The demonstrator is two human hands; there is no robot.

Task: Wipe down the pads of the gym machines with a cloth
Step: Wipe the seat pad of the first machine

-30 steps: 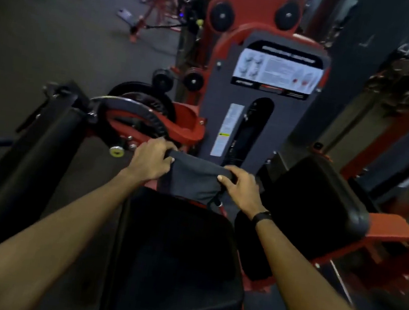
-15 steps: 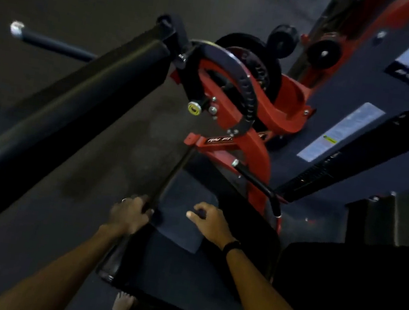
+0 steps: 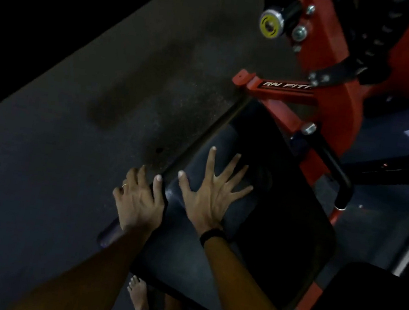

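Cloth [image 3: 213,156] mostly hidden under spread right hand [image 3: 210,194].

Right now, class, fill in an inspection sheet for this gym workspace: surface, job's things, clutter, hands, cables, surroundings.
Surface: black seat pad, dim, no dirt discernible.
Job's things: grey cloth spread flat on the pad.
Clutter: nothing seen.
Hands: right hand flat on the cloth, fingers spread; left hand grips the pad's left edge, ring on one finger.
Cables: nothing seen.
Surroundings: red machine frame, yellow-capped knob, black handle, dark speckled floor, bare foot below the pad.
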